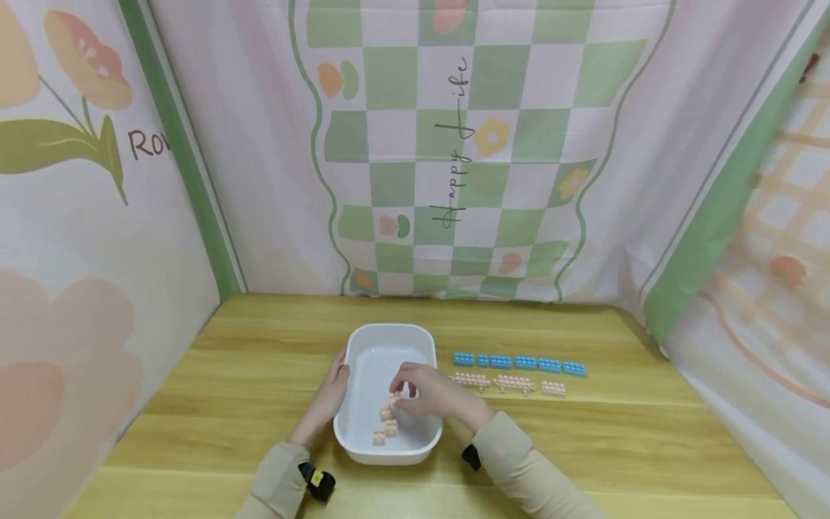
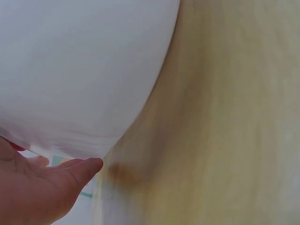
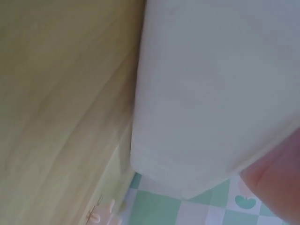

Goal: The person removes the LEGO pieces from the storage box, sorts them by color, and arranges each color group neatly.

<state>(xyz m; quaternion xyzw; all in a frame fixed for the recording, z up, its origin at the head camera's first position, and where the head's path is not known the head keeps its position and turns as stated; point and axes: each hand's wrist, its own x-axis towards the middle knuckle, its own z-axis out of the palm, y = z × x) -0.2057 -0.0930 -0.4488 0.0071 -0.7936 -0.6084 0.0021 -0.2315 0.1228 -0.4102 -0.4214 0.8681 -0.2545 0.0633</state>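
A white plastic tub (image 1: pixel 389 458) stands on the table. My left hand (image 1: pixel 331 389) holds its left side, the fingers lying against the outer wall in the left wrist view. Over the right rim reaches my right hand (image 1: pixel 424 389), its thumb and fingers pinching a small pale pink building block (image 1: pixel 393 398) inside the tub. Just below it, several more pink blocks (image 1: pixel 386 413) lie in a loose line on the tub floor. The right wrist view shows mostly the outer wall of the tub (image 3: pixel 211 84) and part of the hand, not the fingertips.
Right of the tub, blue building blocks (image 1: pixel 525 362) form a row on the wooden table (image 1: pixel 583 447). Nearer me lies a row of pale pink pieces (image 1: pixel 514 383). A patterned curtain (image 1: pixel 454 180) hangs behind the table.
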